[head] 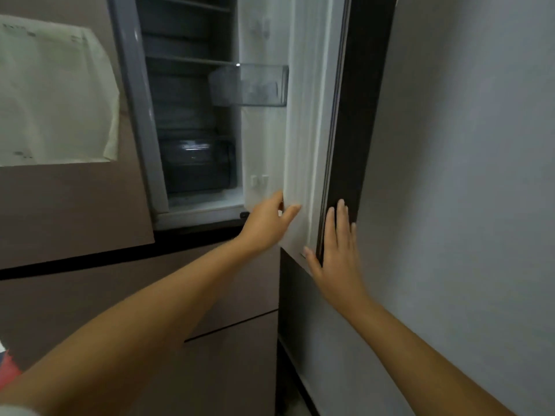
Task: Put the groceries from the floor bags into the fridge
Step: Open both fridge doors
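Both of my forearms run up from the bottom edge, bare, converging on the lower corner of the open fridge door [303, 115]. At the far lower left I can see a scrap of something red [9, 367], too cropped to identify.

My right hand [336, 250] lies flat against the door's outer edge, fingers straight and close together, pointing up along the dark side strip, with the thumb spread out onto the white gasket at the bottom corner. It grips nothing; it only presses on the edge.

My left hand [267, 220] is a little farther in, on the inner face of the same door near its bottom. The thumb sticks out over the white liner and the fingers curl round the inner ridge, so it holds the door from the inside while the right one rests on the outside. The two hands sit near each other, with the gasket between them.

Beyond them the fridge [192, 115] compartment stands open and dark. I can see a clear drawer [198, 166] low down, shelves above it, and a transparent door bin [249, 85] hanging on the door's inner side, well above my left hand. No groceries show in either hand.

To the left, the closed neighbouring door carries a pale sheet of paper [54, 97]. Below are brownish drawer fronts [150, 295]. On the right a plain grey wall [465, 175] runs alongside the open door.
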### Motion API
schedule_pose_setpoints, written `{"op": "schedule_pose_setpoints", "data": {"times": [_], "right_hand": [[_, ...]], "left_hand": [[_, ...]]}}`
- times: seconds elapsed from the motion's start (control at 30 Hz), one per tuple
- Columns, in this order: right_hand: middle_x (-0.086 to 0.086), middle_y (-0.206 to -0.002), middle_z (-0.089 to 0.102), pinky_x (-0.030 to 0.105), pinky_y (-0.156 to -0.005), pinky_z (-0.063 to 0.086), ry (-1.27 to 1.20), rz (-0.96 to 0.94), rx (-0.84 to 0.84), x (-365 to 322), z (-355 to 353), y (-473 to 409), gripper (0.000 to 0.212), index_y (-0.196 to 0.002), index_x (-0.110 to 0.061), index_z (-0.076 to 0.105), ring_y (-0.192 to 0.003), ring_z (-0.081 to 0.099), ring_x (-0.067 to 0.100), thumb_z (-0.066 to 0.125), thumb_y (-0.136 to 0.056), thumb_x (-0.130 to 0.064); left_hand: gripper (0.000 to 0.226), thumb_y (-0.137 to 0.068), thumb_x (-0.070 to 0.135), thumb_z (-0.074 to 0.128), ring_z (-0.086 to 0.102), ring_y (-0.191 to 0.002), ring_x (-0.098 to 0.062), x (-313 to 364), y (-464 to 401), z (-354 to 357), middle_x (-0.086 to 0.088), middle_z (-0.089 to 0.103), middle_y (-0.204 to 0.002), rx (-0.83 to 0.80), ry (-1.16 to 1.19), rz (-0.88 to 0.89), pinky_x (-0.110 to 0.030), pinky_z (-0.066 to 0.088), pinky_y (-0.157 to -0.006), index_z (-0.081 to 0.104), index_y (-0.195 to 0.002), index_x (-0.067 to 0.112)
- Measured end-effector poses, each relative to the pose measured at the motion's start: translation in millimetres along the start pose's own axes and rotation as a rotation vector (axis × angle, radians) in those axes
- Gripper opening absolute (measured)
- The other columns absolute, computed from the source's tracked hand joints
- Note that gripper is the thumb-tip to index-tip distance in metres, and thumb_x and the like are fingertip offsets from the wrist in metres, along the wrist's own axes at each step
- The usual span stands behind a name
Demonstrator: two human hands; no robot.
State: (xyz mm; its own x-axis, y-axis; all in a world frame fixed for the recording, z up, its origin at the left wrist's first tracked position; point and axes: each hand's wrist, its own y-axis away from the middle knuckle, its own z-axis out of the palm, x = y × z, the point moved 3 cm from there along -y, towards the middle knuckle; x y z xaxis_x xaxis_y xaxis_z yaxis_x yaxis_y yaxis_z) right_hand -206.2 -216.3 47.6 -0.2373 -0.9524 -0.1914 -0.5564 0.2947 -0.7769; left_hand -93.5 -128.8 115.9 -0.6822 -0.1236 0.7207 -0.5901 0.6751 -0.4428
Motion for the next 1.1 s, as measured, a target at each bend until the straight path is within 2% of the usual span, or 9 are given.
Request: {"op": "schedule_pose_setpoints", "data": {"times": [0.07,0.23,0.37,0.5,0.7,0.83,0.9,1.0,1.1], "right_hand": [[-0.001,-0.155,-0.024,0.035,-0.119,0.006,-0.048,0.060,-0.026,22.0,0.5,-3.9,0.081,-0.145,-0.014,-0.021,-0.146,-0.010,0.018,0.034,-0.094,-0.044],[-0.006,-0.151,-0.023,0.014,-0.109,0.022,-0.170,0.190,-0.054,82.8,-5.7,-24.2,0.083,-0.138,-0.018,-0.023,-0.148,0.003,0.020,0.046,-0.095,-0.001],[-0.013,-0.146,-0.031,0.033,-0.104,0.042,-0.171,0.233,-0.086,111.9,-1.9,-37.1,0.096,-0.133,-0.025,-0.033,-0.148,0.006,0.022,0.042,-0.088,0.014],[-0.012,-0.147,-0.027,0.017,-0.099,0.034,-0.204,0.256,-0.061,126.8,4.4,-45.3,0.090,-0.136,-0.022,-0.029,-0.148,0.007,0.018,0.039,-0.089,0.014],[-0.002,-0.158,-0.017,0.020,-0.108,0.027,-0.185,0.267,-0.098,148.7,11.4,-52.3,0.085,-0.148,-0.013,-0.016,-0.147,0.005,0.015,0.039,-0.089,0.013],[0.000,-0.160,-0.008,0.010,-0.097,0.026,-0.200,0.278,-0.107,145.4,-0.7,-51.2,0.073,-0.150,-0.010,-0.007,-0.146,0.014,0.016,0.039,-0.095,0.002],[0.004,-0.160,0.001,0.014,-0.106,0.023,-0.194,0.228,0.007,133.5,-13.9,-51.1,0.068,-0.151,-0.006,0.004,-0.146,0.014,0.018,0.041,-0.094,-0.001],[0.011,-0.156,0.018,0.038,-0.118,0.022,-0.215,-0.037,0.206,93.1,-26.8,-56.4,0.062,-0.147,-0.006,0.020,-0.146,0.015,0.022,0.042,-0.089,-0.002],[0.014,-0.146,0.038,0.033,-0.117,0.025,-0.344,-0.295,0.152,33.4,-11.5,-70.2,0.048,-0.138,-0.005,0.037,-0.139,0.030,0.023,0.039,-0.089,-0.007]], "left_hand": [[0.035,-0.096,0.034,0.048,0.061,-0.104,-0.021,11.4,-15.7,22.0,-0.007,0.063,-0.114,-0.066,-0.067,0.025,-0.040,0.054,-0.089,0.051,-0.124,0.012],[0.034,-0.097,0.034,0.046,0.061,-0.096,-0.028,36.9,-52.9,76.2,-0.011,0.064,-0.104,-0.093,-0.204,0.083,-0.041,0.051,-0.087,0.051,-0.119,0.008],[0.026,-0.098,0.031,0.045,0.060,-0.083,-0.030,47.9,-73.0,102.9,-0.006,0.055,-0.079,-0.058,-0.269,0.095,-0.037,0.048,-0.074,0.048,-0.103,0.005],[0.025,-0.099,0.030,0.044,0.057,-0.075,-0.026,49.5,-85.0,117.6,-0.003,0.052,-0.076,-0.037,-0.290,0.112,-0.035,0.045,-0.069,0.047,-0.105,0.006],[0.027,-0.099,0.029,0.043,0.054,-0.071,-0.025,50.3,-95.3,130.8,-0.011,0.057,-0.082,0.006,-0.334,0.111,-0.033,0.042,-0.063,0.046,-0.107,0.003],[0.031,-0.098,0.031,0.045,0.060,-0.079,-0.029,49.5,-94.5,131.7,-0.011,0.059,-0.086,-0.016,-0.310,0.099,-0.038,0.051,-0.070,0.046,-0.112,0.003],[0.039,-0.096,0.036,0.049,0.063,-0.086,-0.028,42.7,-89.6,127.0,-0.011,0.062,-0.098,-0.071,-0.146,0.071,-0.042,0.055,-0.078,0.046,-0.122,0.008],[0.043,-0.093,0.041,0.051,0.065,-0.094,-0.022,13.3,-67.8,106.9,-0.006,0.062,-0.111,-0.075,0.101,0.020,-0.037,0.056,-0.078,0.044,-0.131,0.022],[0.030,-0.097,0.034,0.046,0.064,-0.079,-0.016,-42.4,-35.7,68.1,-0.010,0.064,-0.097,0.008,0.243,-0.157,-0.025,0.054,-0.061,0.056,-0.114,0.012]]}}
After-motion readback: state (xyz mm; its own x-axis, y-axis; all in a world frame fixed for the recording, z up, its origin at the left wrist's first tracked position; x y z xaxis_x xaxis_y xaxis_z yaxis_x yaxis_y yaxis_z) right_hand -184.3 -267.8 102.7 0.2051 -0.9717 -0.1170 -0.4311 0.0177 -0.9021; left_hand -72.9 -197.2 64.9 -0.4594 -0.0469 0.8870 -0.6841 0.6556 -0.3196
